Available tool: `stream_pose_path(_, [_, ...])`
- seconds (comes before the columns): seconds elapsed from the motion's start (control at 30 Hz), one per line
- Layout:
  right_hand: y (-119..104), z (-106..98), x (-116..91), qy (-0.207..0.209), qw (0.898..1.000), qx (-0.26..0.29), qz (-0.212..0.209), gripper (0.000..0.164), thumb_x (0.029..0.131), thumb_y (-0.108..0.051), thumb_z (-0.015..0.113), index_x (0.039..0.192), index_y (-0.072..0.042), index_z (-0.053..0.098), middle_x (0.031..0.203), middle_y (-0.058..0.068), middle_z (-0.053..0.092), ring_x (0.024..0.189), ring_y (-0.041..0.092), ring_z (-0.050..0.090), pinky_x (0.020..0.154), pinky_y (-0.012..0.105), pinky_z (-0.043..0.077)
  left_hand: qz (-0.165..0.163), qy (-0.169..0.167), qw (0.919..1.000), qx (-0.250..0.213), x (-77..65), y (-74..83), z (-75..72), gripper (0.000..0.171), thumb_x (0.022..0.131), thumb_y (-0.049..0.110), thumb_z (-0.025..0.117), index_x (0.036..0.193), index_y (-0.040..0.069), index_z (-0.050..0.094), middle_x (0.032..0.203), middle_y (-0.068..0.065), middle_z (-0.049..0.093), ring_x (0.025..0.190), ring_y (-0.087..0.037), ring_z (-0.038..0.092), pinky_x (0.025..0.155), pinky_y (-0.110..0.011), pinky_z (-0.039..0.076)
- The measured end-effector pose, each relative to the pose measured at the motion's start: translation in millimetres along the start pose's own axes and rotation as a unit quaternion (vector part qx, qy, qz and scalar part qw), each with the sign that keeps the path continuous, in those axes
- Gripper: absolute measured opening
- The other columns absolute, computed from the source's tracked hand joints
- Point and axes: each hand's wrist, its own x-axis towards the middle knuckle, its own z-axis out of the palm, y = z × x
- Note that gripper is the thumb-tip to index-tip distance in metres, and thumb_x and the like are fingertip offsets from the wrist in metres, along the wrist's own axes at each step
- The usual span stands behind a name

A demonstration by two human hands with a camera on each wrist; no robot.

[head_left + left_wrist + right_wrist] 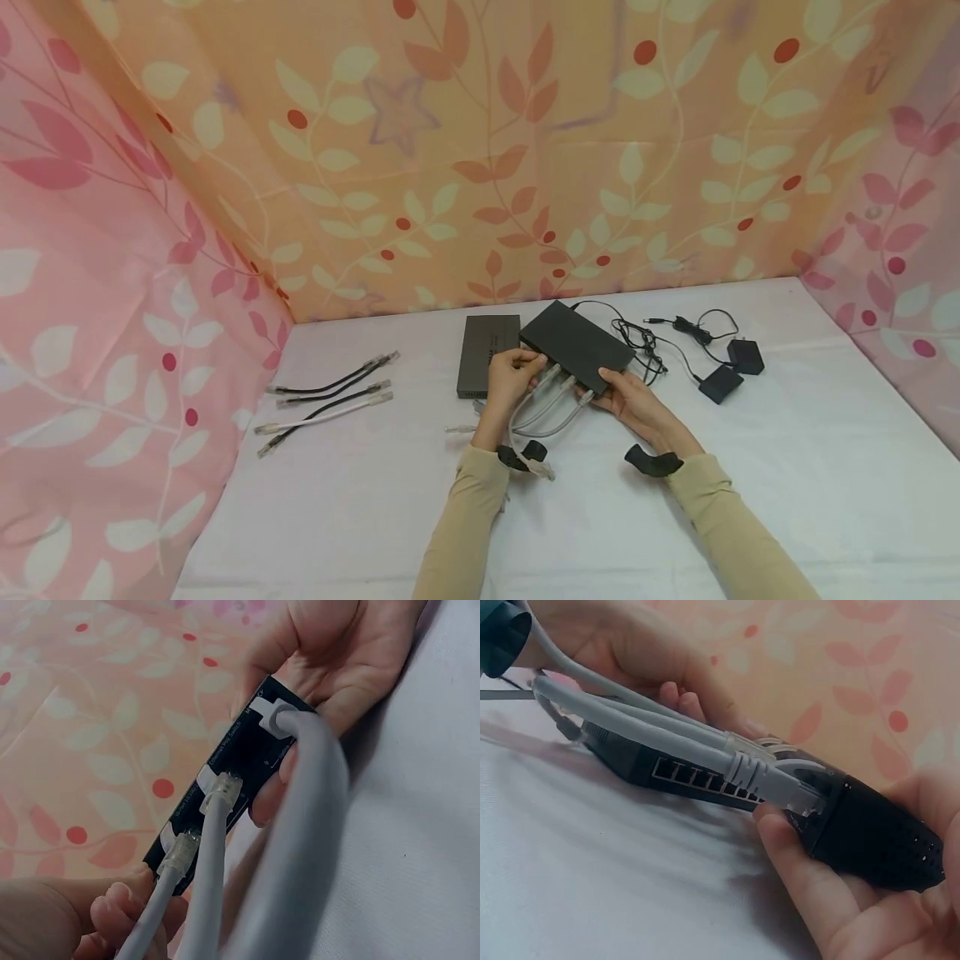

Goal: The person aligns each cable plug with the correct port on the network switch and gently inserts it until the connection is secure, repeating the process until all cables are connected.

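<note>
Black, flat box (576, 343) slants lengthwise down rightward, plugged side nearest; left grip (510, 382) and right grip (634, 404) clasp its ends.

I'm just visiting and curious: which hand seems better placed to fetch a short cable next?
Probably the left hand: the loose short cables lie on its side. The right hand is farther from them and grips the right end of the black box, so might steady it.

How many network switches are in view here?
2. The cabled switch is held up by the left hand and right hand; the other switch lies on the white table, partly hidden by the left hand in the head view.
</note>
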Motion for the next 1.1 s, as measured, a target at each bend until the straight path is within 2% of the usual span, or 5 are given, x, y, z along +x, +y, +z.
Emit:
stream_pose_path(0.33, [-4,2,3,0.013,1.000,-0.018,0.017,0.056,0.102,-0.013,0.035,0.145,0.000,0.002,0.118,-0.002,0.058,0.103,0.017,0.063,0.087,0.029,0.049,-0.013,0.004,0.9994,-0.031,2.8,3.7,-0.2,0.017,0.080,0.006,0.072,0.089,-0.008,0.069,0.072,-0.017,0.067,0.040,-0.006,0.053,0.043,-0.019,0.045])
stream_pose_path(0.67, [0,2,2,0.019,1.000,-0.007,0.023,0.062,0.102,-0.017,0.036,0.147,-0.006,-0.004,0.120,-0.004,0.053,0.104,0.017,0.063,0.086,0.029,0.050,0.044,-0.009,0.9879,0.148,-2.8,1.8,-4.7,0.024,0.084,0.022,0.070,0.097,0.002,0.070,0.083,-0.011,0.069,0.055,-0.013,0.062,0.051,-0.023,0.048])
stream_pose_path(0.77, [2,3,2,0.040,0.999,0.006,0.013,0.062,0.102,-0.017,0.036,0.147,-0.004,-0.004,0.118,-0.005,0.055,0.103,0.015,0.063,0.086,0.028,0.050,0.050,-0.041,0.9639,0.258,-8.7,10.0,-4.4,0.044,0.082,0.037,0.069,0.116,0.009,0.064,0.100,-0.008,0.068,0.080,-0.019,0.065,0.064,-0.030,0.051])
stream_pose_path(0.9, [2,5,3,0.071,0.997,0.036,0.002,0.064,0.101,-0.019,0.038,0.147,-0.002,-0.002,0.115,-0.005,0.056,0.103,0.013,0.062,0.087,0.027,0.049,0.056,-0.099,0.9091,0.401,-15.1,22.6,-1.4,0.076,0.078,0.051,0.069,0.140,0.018,0.042,0.122,-0.009,0.057,0.106,-0.026,0.057,0.084,-0.044,0.047])
stream_pose_path(1.1, [1,7,4,0.101,0.991,0.089,-0.004,0.064,0.101,-0.019,0.039,0.147,-0.003,-0.002,0.111,-0.003,0.061,0.100,0.013,0.064,0.086,0.026,0.050,0.089,-0.138,0.8427,0.513,-18.4,29.5,-4.8,0.093,0.071,0.045,0.077,0.146,0.024,0.028,0.130,-0.011,0.047,0.115,-0.029,0.047,0.092,-0.051,0.037])
